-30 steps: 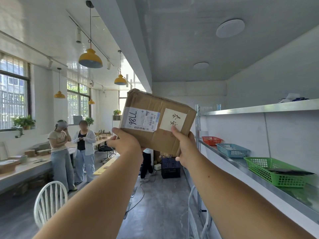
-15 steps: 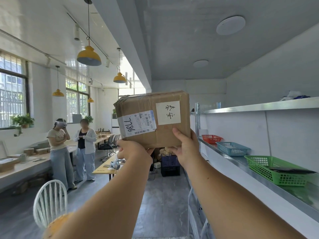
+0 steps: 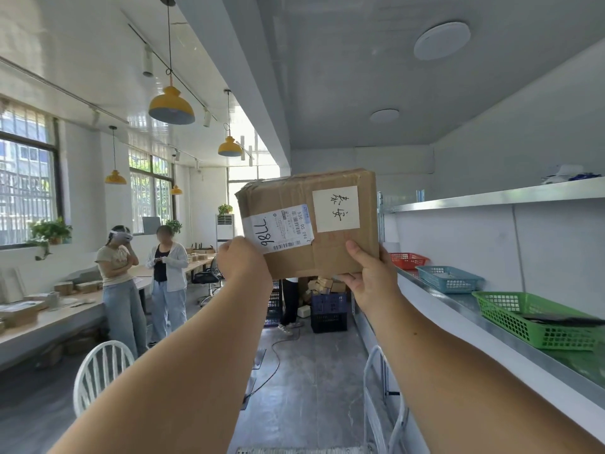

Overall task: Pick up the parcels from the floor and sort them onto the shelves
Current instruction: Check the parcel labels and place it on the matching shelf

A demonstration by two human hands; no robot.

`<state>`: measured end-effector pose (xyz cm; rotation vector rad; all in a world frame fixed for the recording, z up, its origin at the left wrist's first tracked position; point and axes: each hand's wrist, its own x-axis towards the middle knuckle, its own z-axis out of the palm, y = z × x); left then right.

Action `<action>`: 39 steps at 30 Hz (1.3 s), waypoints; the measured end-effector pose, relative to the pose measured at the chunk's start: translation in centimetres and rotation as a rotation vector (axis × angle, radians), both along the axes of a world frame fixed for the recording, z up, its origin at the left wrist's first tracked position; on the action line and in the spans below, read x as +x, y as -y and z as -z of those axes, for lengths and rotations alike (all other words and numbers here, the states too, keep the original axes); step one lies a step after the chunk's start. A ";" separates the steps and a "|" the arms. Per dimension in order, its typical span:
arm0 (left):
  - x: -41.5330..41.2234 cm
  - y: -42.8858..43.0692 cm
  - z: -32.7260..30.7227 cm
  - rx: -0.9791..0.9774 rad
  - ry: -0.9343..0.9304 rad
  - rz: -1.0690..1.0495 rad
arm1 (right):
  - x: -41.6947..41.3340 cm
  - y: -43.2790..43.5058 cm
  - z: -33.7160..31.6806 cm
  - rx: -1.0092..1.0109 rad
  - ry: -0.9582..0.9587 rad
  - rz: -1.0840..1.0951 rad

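Up at head height, a cardboard parcel [image 3: 311,221] held in both hands.
Left hand [image 3: 244,262] grips its lower left corner; right hand [image 3: 370,273] clasps the bottom edge, thumb across the front.

— What shows of the wearer?
— Two arms: the left forearm [image 3: 183,371] and the right forearm [image 3: 458,371], both bare right down to the picture's lower edge.
— And the hands?
— The left hand [image 3: 244,260] and right hand [image 3: 370,276] are bare too. A small dark speck [image 3: 415,334] marks the right forearm.
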<state>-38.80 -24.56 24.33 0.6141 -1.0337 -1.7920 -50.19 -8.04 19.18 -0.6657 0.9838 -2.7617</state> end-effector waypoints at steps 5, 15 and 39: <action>0.7 -0.8 -2.1 -0.062 -0.128 -0.025 | -0.5 0.1 -0.1 0.035 -0.016 0.019; 0.5 -0.3 -0.3 0.075 -0.039 0.068 | -0.5 1.0 -0.9 0.063 -0.005 0.137; -1.1 -1.4 3.8 0.385 -0.140 0.154 | 0.5 2.9 -3.2 0.338 -0.220 0.023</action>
